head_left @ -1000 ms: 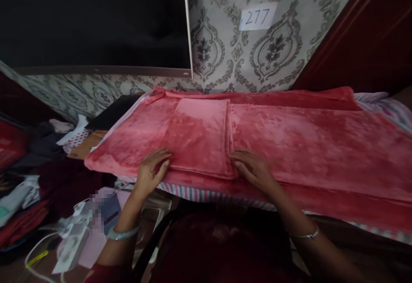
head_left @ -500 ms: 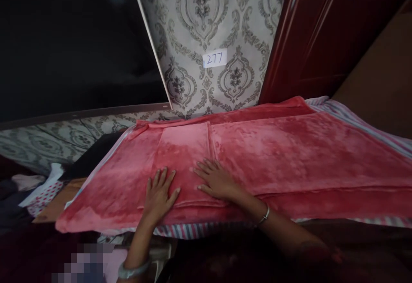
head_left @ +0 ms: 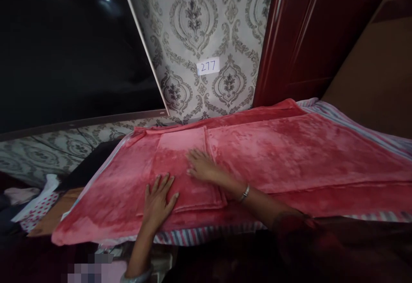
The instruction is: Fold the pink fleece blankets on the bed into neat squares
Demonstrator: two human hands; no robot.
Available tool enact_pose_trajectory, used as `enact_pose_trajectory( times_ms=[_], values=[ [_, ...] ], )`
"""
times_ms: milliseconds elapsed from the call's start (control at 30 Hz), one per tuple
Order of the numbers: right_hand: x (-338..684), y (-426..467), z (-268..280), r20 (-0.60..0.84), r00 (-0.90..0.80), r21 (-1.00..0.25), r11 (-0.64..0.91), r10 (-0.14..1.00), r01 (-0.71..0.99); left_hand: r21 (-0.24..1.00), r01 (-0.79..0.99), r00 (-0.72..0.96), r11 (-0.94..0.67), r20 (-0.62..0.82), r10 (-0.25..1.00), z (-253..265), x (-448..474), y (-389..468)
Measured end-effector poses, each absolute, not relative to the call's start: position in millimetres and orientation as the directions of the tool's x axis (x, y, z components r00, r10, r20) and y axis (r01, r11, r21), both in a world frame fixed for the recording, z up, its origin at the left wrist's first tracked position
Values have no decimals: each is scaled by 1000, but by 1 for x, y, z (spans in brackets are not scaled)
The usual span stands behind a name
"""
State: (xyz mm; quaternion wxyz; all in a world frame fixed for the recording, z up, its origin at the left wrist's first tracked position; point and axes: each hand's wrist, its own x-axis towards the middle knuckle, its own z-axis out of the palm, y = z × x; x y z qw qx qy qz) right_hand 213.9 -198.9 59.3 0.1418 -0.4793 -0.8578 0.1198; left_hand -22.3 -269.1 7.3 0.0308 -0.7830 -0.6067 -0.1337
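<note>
Blanket [head_left: 273, 145] spread over striped cloth [head_left: 183, 237]; left grip [head_left: 158, 200] flat on near left corner of folded section [head_left: 182, 139], fingers apart; right grip [head_left: 203, 168] palm down over its right side, unclenched, blurred.

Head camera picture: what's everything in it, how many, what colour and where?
Television: 1, black, upper left.
Patterned wall: 1, grey and white, behind.
Number card: 1, white, on wall, reads 277.
Panel: 1, dark red, upper right.
Board: 1, brown, far right.
Plush fabric: count unclear, layered, pinkish red, across middle.
Striped cloth: count unclear, pink, grey, white, beneath plush fabric.
Dotted item: 1, white with red dots, far left.
Other clutter: count unclear, mixed colours, lower left.
Bangles: 2, greyish at left wrist, silvery at right.
Left hand: 1, bare, flat on plush fabric.
Right hand: 1, bare, blurred, over plush fabric.
</note>
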Motion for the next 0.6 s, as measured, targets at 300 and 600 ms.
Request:
enact_pose_trajectory(
  times_ms=[300, 600],
  values=[
    [185, -170, 29, 118, -503, -317, 512, 856, 798, 108, 939, 293, -327, 246, 924, 7, -28, -272],
    [238, -170, 24, 98, -341, -274, 355, 935, 894, 99, 945, 281, -312, 245, 928, 5, -22, -276]
  ],
)
